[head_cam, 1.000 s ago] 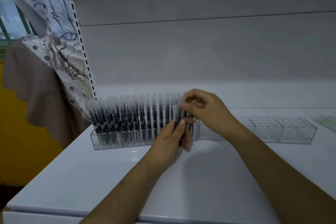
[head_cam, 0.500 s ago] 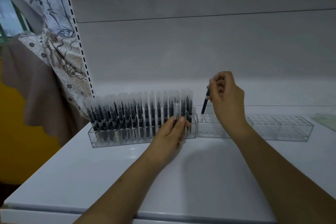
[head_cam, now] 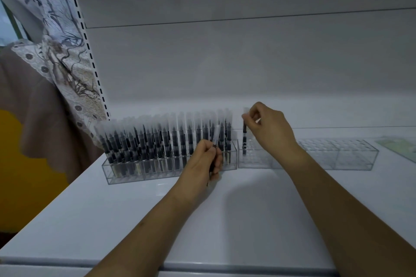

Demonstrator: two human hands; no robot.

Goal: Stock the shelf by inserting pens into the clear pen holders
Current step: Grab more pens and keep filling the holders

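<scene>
The right hand (head_cam: 267, 128) pinched a pen (head_cam: 244, 135) by its cap, tip entering the near-empty holder (head_cam: 254, 159); keeping it upright would seat it cleanly. The left hand (head_cam: 202, 159) gripped spare pens (head_cam: 216, 139) beside the full holder (head_cam: 157, 164).

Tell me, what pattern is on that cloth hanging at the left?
The hanging cloth is pale with dark bamboo-like leaves and branches, seen in the head view.
</scene>
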